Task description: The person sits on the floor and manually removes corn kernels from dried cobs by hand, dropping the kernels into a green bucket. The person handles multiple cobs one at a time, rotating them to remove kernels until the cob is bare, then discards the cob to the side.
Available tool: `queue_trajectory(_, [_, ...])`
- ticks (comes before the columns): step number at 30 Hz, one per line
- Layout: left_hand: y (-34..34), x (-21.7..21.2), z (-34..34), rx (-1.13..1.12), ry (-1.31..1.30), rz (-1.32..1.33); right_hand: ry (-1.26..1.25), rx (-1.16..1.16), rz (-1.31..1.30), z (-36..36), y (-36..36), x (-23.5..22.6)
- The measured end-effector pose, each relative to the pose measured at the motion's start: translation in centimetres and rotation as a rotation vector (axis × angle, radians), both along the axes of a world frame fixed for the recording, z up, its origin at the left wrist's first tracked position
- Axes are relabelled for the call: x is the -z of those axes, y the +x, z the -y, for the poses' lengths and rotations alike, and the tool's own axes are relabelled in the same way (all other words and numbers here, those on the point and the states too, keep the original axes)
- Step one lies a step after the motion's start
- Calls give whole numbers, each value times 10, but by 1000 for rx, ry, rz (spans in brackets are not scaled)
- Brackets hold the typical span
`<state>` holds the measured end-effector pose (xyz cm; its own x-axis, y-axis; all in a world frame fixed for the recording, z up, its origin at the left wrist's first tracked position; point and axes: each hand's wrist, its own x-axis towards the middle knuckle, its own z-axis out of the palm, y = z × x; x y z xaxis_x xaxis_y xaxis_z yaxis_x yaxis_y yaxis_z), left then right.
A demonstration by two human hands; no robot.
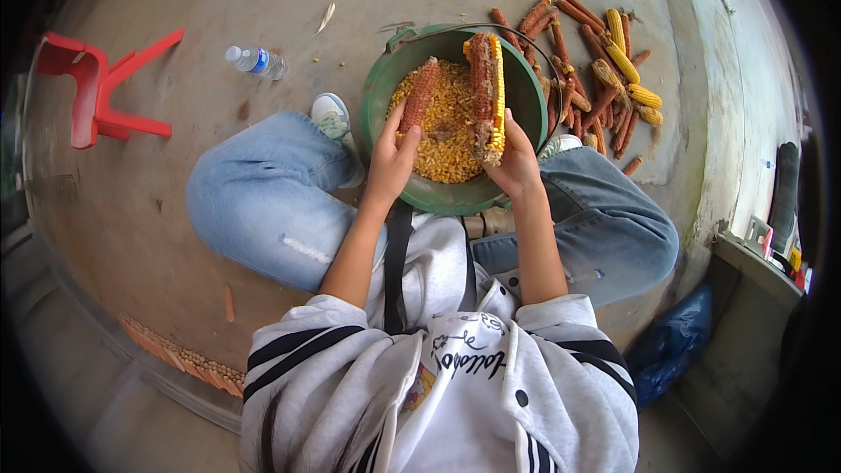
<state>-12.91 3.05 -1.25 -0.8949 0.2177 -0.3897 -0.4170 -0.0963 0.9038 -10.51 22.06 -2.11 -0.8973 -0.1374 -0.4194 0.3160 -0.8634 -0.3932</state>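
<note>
Between my legs stands a green bucket (378,88) with loose yellow corn kernels (447,153) in it. My left hand (394,153) is closed around a bare reddish corn cob (421,92), held over the left side of the bucket. In my right hand (517,160) is a partly shelled ear of corn (487,96). Yellow kernels still line its right side, while its left side is bare and reddish. Both pieces point away from me, side by side and apart, above the kernels.
A pile of bare cobs (604,101) lies right of the bucket, with a few yellow ears (623,63) on it. A water bottle (257,61) lies on the floor at left, near a red plastic stool (109,92). A blue plastic bag (673,346) sits at lower right.
</note>
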Motion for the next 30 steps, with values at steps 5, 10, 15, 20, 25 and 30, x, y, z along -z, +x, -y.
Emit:
queue_trajectory(5, [23, -17, -7, 173, -400, -471, 320, 82, 26, 16, 0, 40])
queue_trajectory(10, [43, -3, 1, 304, -726, -354, 373, 30, 334, 31, 11, 76])
queue_trajectory(15, [39, 15, -11, 386, -821, -285, 141, -24, 429, 37, 15, 111])
queue_trajectory(20, [47, 41, -24, 477, -952, -215, 76, 15, 586, 40, 13, 125])
queue_trajectory(25, [51, 42, -27, 588, -1039, -263, 147, 55, 626, 51, 9, 130])
queue_trajectory(30, [45, 61, -41, 713, -1308, -238, 275, -13, 615, 48, 8, 139])
